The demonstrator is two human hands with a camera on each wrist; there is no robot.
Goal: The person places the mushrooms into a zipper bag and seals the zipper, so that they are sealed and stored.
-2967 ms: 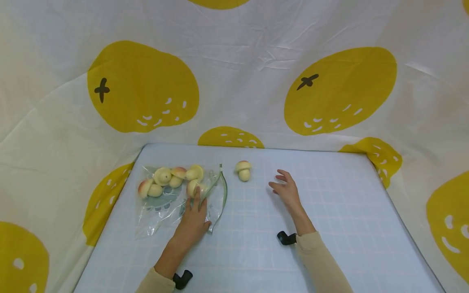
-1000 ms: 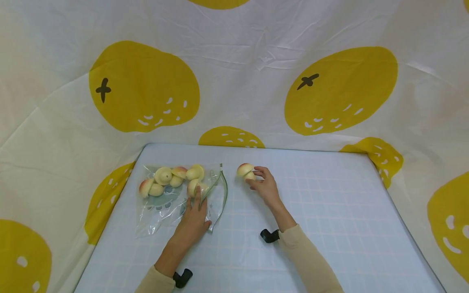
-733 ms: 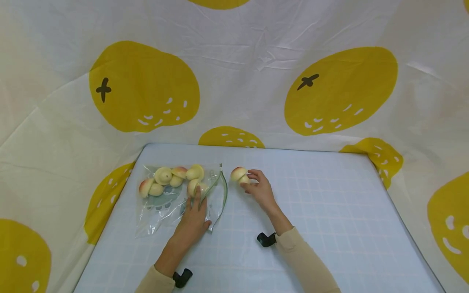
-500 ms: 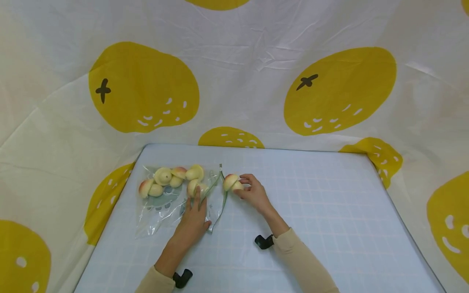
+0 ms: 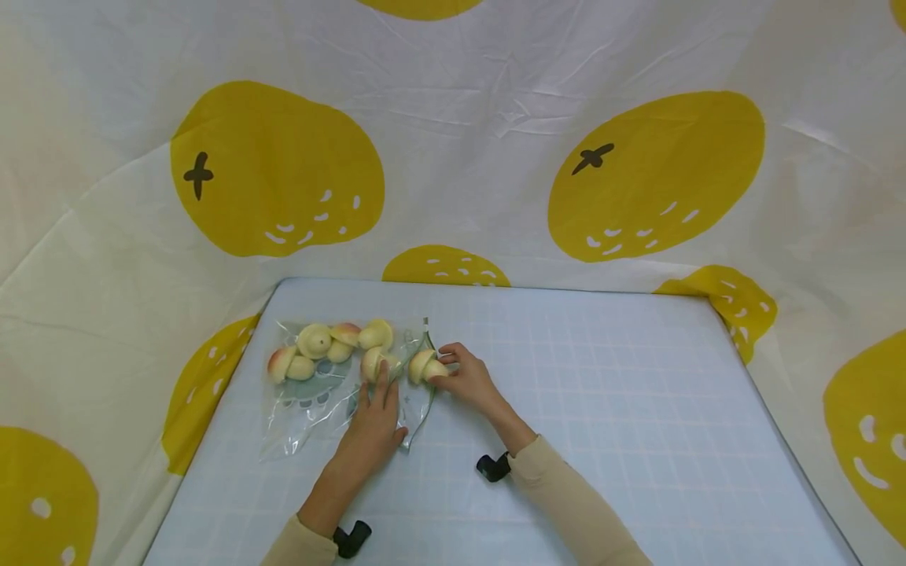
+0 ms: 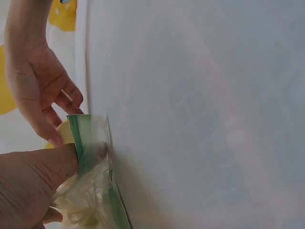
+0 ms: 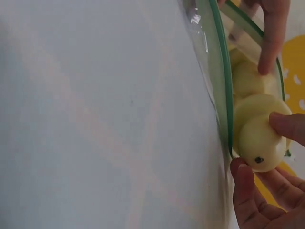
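In the head view, my right hand (image 5: 467,379) pinches a toy mushroom (image 5: 419,365) by its stem, cap leading, at the mouth of a clear zip bag (image 5: 297,432). The right wrist view shows this mushroom (image 7: 262,138) between thumb and fingers, inside the bag's green zip edges (image 7: 228,86). My left hand (image 5: 371,428) lies over the bag near its mouth, fingers straight and spread. Its thumb meets the green zip strip (image 6: 82,138) in the left wrist view. Several pale yellow mushrooms with reddish caps (image 5: 314,340) lie inside the bag.
A pale checked cloth covers the table (image 5: 602,377), and the bag lies on its left half. Behind it hangs a white curtain (image 5: 467,157) printed with yellow fruit. Black wrist cameras (image 5: 493,468) stick out from both sleeves.
My right hand has taken the lone mushroom from the table right of the bag and carried it left and nearer, into the bag's mouth. My left hand has stayed in place.
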